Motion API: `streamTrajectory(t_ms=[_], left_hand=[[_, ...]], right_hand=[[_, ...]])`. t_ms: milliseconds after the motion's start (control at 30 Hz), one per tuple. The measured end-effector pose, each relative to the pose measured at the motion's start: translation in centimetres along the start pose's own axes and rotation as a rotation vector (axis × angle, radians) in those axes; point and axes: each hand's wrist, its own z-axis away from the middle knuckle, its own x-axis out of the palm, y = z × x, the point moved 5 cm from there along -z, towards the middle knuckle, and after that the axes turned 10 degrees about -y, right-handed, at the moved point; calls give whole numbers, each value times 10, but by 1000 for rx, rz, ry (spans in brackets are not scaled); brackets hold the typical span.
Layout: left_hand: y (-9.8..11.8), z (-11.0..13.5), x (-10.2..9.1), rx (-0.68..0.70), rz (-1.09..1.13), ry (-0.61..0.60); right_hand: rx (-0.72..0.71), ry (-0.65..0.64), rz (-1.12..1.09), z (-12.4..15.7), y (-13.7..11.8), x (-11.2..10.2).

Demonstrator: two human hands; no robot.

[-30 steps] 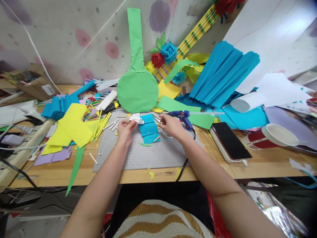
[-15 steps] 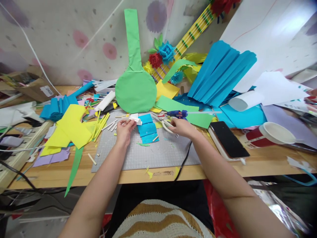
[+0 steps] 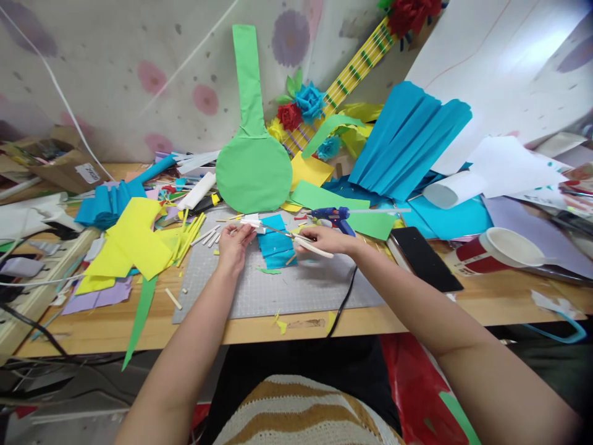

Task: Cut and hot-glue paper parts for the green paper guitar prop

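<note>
My left hand (image 3: 236,245) pinches a small folded piece of white paper (image 3: 252,223) above the grey cutting mat (image 3: 259,293). In my right hand (image 3: 324,239) is a pair of scissors (image 3: 315,248) with pale handles, its blades pointing left and reaching the white paper. Whether the blades touch the paper is hard to make out. Below the scissors lies a piece of blue paper (image 3: 274,240) with crosswise seams. Several thin white sticks (image 3: 210,236) rest left of my left hand. A blue glue gun (image 3: 331,214) lies just beyond my right hand.
A green banjo-shaped cutout (image 3: 254,173) leans against the wall. Yellow paper (image 3: 134,241) covers the left side. On the right are a phone (image 3: 426,259) and a paper cup (image 3: 495,250). A black cable (image 3: 345,303) hangs over the table's front edge.
My right hand has lifted the scissors off the mat and swung their blades left to the white paper. My left hand has stayed nearly in place, still holding the paper.
</note>
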Motion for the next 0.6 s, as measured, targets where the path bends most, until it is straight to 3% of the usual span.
streamTrajectory(t_ms=[133,333,467,600], left_hand=[[0,0,-1,-27,5,36],[-4,-2,-2,-29,26,25],[-5,-2,-1,-28,6,15],[-5,-1,0,-31,-20,7]], right_hand=[[5,-123,-106,-4,-1,-1],[94,-409,-292,-10,4,5],[143,-456,-313,-19,2,5],[81,-453,-221,-25,-10,4]])
